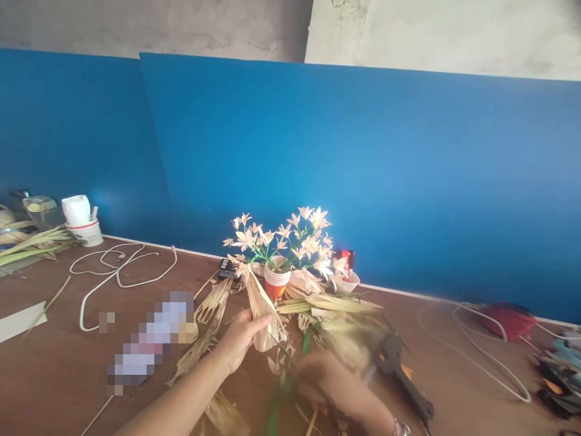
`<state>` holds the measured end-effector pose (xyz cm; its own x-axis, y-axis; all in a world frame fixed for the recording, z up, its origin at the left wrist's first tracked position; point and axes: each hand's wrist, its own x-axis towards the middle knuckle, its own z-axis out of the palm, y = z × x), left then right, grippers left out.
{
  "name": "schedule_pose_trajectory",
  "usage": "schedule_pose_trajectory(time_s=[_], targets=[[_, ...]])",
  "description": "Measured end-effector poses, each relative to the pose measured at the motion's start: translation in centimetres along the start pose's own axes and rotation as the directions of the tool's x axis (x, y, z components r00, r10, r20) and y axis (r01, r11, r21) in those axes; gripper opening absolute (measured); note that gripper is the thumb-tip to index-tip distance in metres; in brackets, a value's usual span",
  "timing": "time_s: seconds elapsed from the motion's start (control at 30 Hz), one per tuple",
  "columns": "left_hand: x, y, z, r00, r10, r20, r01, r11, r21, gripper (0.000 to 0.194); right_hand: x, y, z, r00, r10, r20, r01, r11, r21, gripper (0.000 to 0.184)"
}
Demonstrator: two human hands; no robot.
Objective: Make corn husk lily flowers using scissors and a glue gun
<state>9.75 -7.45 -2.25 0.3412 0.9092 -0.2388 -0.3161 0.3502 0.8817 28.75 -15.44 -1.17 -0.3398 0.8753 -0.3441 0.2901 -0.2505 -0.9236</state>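
Brown table point(49, 381): pale flowers point(311, 244) in red-white cup point(278, 280), mid-table. R hand point(323, 376) blurred, can't tell fingers. L hand point(241, 340) pinches dry husk point(258, 295) just in front/L of that cup. White cup point(89, 234), far L, w/ white item point(76, 208) inside.

No lettering can be read. White marks on the small black item point(226, 272) near the back edge of the table point(54, 375) are too small to decipher.

left hand point(241, 340) pinches while the blurred right hand point(318, 378) curls.
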Motion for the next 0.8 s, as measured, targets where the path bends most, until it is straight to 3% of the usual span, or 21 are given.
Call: schedule_pose_trajectory(time_s=[0.53, 0.8], targets=[[0.00, 0.25, 0.09, 1.000, 0.001, -0.007, -0.001, 1.000, 0.028, 0.033, -0.02, -0.54, -0.14, 0.993, -0.120, -0.011, 0.119, 0.987, -0.111, 0.020], [0.33, 0.00, -0.30, 0.999, 0.026, 0.023, -0.026, 0.999, 0.021, 0.030, 0.22, 0.12, -0.27, 0.991, -0.123, -0.053, 0.117, 0.988, -0.104, 0.013]])
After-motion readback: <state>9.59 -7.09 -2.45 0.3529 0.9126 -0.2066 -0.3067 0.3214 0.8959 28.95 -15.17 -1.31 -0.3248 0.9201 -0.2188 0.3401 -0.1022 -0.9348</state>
